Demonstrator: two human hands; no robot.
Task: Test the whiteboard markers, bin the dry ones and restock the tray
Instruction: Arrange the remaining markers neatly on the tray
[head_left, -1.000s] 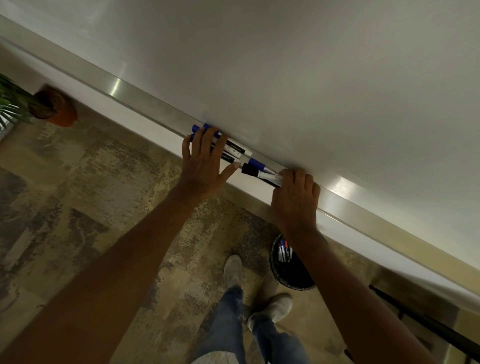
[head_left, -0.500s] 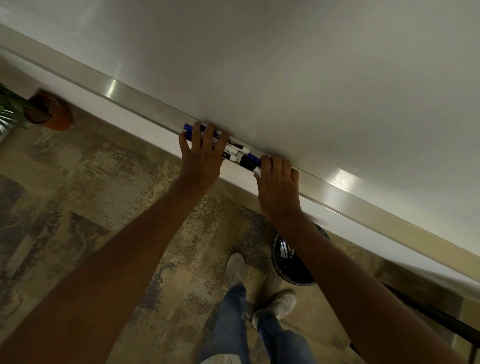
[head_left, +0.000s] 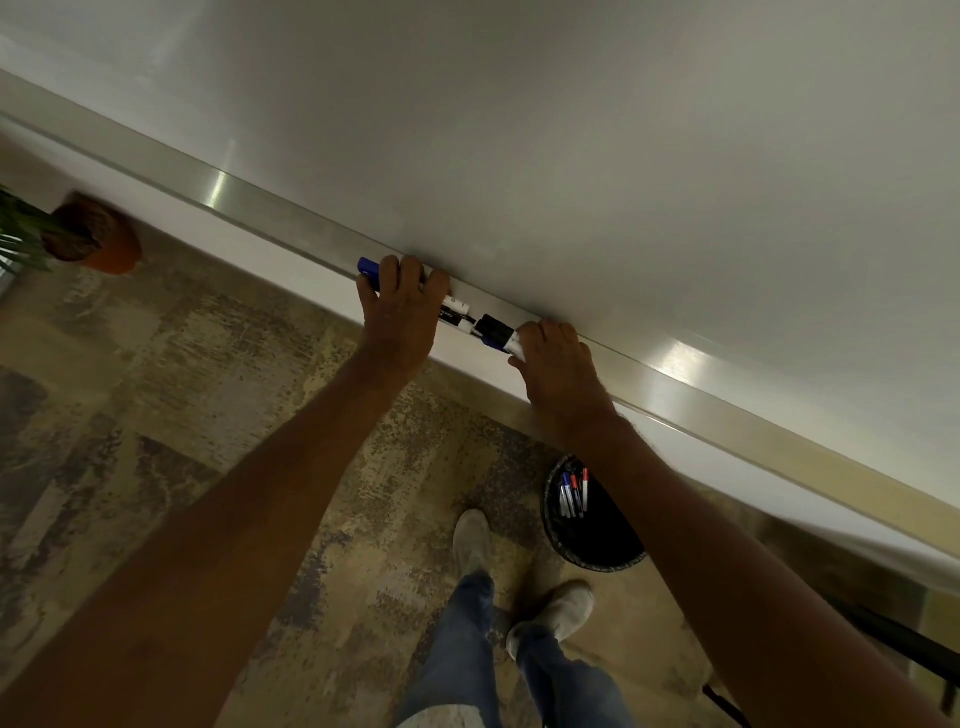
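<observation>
Several whiteboard markers (head_left: 464, 318) with blue and black caps lie bunched in the metal tray (head_left: 701, 387) under the whiteboard (head_left: 571, 156). My left hand (head_left: 402, 317) lies over their left part, fingers stretched across the barrels, and a blue cap (head_left: 369, 267) sticks out past them. My right hand (head_left: 553, 364) rests on the tray's edge, its fingers covering the markers' right ends. The parts under both hands are hidden.
A black bin (head_left: 605, 540) stands on the floor below my right forearm, with several discarded markers (head_left: 572, 496) inside. My feet are just left of it. A potted plant (head_left: 101, 244) stands by the wall at far left. A dark bar crosses the bottom right.
My right hand has slid left along the tray towards my left hand. The markers are now bunched closer together between the two hands.
</observation>
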